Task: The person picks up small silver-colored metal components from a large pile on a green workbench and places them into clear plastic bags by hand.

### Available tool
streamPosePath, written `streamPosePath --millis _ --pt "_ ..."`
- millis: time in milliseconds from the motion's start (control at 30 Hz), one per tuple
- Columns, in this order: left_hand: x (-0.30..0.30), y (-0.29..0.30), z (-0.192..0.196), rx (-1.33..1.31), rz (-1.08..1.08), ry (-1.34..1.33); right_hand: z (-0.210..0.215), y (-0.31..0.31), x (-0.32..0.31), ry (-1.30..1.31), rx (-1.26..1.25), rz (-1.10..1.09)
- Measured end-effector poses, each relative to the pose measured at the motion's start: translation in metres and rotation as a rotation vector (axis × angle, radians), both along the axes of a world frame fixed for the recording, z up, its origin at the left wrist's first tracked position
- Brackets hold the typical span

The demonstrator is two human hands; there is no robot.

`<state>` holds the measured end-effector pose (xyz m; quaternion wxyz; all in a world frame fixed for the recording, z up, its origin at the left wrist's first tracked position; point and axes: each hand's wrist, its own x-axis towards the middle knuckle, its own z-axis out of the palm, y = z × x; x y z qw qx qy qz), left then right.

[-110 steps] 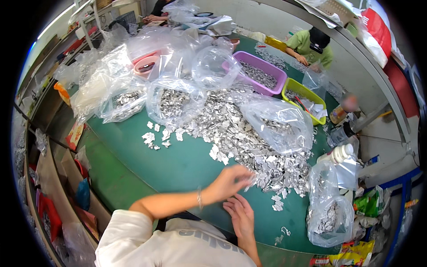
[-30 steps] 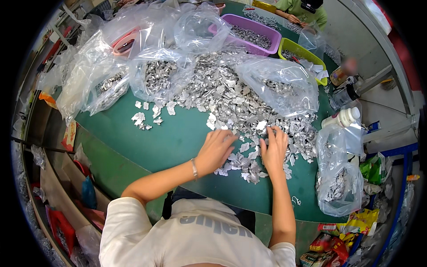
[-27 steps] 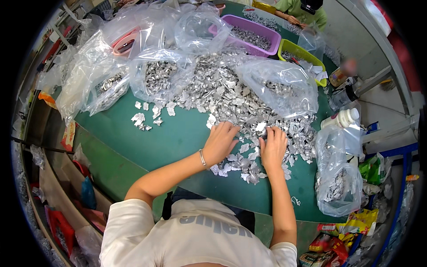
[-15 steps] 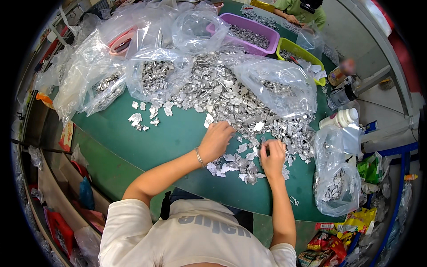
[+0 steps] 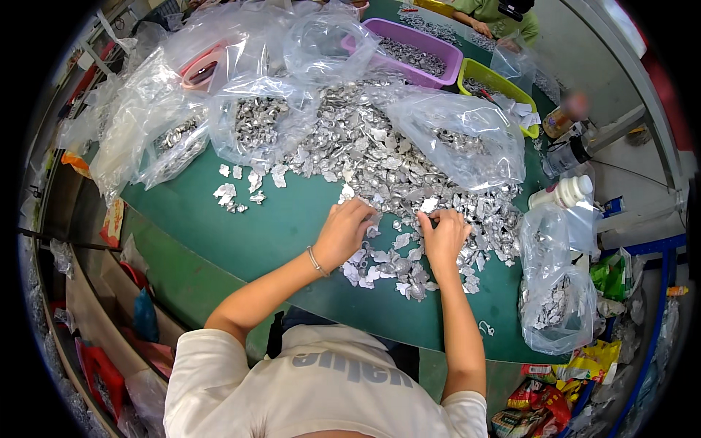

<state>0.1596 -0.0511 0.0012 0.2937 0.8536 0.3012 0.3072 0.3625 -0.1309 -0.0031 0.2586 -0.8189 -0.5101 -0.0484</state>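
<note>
A large heap of small flat silver metal pieces (image 5: 394, 164) spreads over the green table (image 5: 182, 212). At its near edge, my left hand (image 5: 346, 231) has its fingers curled together, with a small silver metal piece (image 5: 374, 218) at the fingertips. My right hand (image 5: 444, 239) is closed just to the right, thumb and forefinger drawn together; what they hold, if anything, is too small to make out. Between my hands and my body lies a smaller group of metal pieces (image 5: 409, 271). Several loose pieces (image 5: 226, 193) lie apart on the left.
Clear plastic bags (image 5: 460, 139) of metal pieces surround the heap. A purple bin (image 5: 412, 31) and a green bin (image 5: 538, 98) stand at the back. On the right are a white bottle (image 5: 562, 193) and another filled bag (image 5: 555, 292). A person in green (image 5: 504, 25) works across the table.
My right hand has moved away from me and a little left, from the smaller group toward the heap's edge. My left hand has shifted slightly left and nearer to me.
</note>
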Motion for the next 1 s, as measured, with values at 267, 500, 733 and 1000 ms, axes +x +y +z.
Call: streamPosePath --millis 267,500,733,1000 --pt "-0.006 -0.002 -0.007 0.036 -0.003 -0.003 -0.002 0.009 0.007 0.524 -0.127 -0.136" --pt "-0.004 -0.002 -0.010 0.046 0.020 -0.060 -0.002 0.014 0.000 0.373 -0.108 -0.180" --pt "-0.007 -0.004 -0.020 -0.008 0.047 -0.068 -0.005 0.010 0.007 0.450 -0.060 -0.205" --pt "-0.008 -0.004 -0.023 -0.014 0.047 -0.077 -0.001 -0.003 0.022 0.622 -0.116 -0.107"
